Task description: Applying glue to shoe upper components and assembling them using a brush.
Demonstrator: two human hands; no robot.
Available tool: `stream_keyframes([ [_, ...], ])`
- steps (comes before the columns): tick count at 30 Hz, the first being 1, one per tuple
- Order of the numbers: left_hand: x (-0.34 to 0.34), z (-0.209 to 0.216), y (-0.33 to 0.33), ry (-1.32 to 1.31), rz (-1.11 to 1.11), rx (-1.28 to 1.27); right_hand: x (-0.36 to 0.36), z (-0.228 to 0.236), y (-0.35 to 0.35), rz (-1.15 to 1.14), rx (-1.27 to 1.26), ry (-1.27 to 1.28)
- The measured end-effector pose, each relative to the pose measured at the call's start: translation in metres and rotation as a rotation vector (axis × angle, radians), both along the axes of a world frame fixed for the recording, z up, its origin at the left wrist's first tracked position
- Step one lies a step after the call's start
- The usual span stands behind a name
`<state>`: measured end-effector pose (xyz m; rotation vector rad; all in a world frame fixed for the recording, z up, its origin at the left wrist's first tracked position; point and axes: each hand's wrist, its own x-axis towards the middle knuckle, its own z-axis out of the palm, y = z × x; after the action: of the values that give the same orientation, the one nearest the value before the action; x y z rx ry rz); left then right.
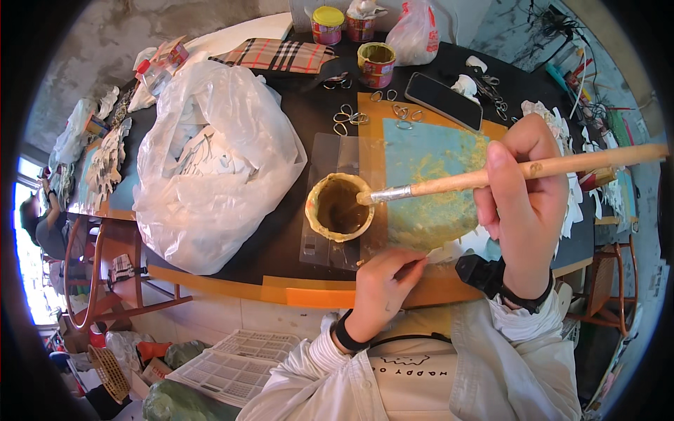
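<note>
My right hand (523,186) is closed round the wooden handle of a paintbrush (449,184). The brush's metal-collared tip rests at the right rim of an open pot (314,223), whose lip is caked with yellowish paste and whose inside looks brown. Low at the table's front edge, my left hand (386,281) pinches the end of a thin white cut-out piece (460,247). That piece lies over the near edge of a blue-green mat (421,151) smeared with yellow paste. Part of the piece is hidden behind my right wrist.
A big white plastic bag (217,238) of white cut-outs stands left of the pot. Scissors (349,116) and a phone (444,100) lie beyond the mat. Tins, including an open one (377,74), stand at the back. More white pieces (105,165) lie far left; a person (49,231) is beyond.
</note>
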<state>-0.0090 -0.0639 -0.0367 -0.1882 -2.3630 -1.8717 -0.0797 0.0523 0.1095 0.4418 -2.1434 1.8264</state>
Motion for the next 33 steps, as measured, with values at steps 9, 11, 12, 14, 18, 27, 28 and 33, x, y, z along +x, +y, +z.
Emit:
stream_keyframes([
  [9, 0.010, -0.001, 0.004, 0.043, 0.034, 0.016, 0.022, -0.006, 0.031, -0.065, -0.068, -0.089],
  [11, 0.010, 0.000, 0.003, 0.156, 0.047, -0.053, 0.027, -0.013, 0.044, -0.089, -0.004, -0.094],
  [12, 0.009, 0.001, 0.003, 0.145, 0.038, -0.051, 0.032, -0.017, 0.051, -0.163, -0.008, -0.032],
  [14, 0.012, 0.001, 0.003, 0.384, 0.044, -0.194, 0.050, -0.018, 0.068, -0.243, 0.023, 0.052],
  [18, 0.017, -0.005, 0.001, 0.603, 0.024, -0.333, 0.091, -0.024, 0.099, -0.201, -0.028, 0.017],
  [27, 0.025, -0.002, -0.004, 0.818, -0.106, -0.490, 0.154, -0.086, 0.129, 0.039, 0.148, 0.266],
  [28, 0.025, -0.003, -0.003, 0.814, -0.111, -0.493, 0.154, -0.087, 0.126, 0.007, 0.097, 0.275],
  [33, 0.029, -0.006, -0.003, 0.844, -0.108, -0.542, 0.149, -0.094, 0.125, 0.010, 0.120, 0.256],
])
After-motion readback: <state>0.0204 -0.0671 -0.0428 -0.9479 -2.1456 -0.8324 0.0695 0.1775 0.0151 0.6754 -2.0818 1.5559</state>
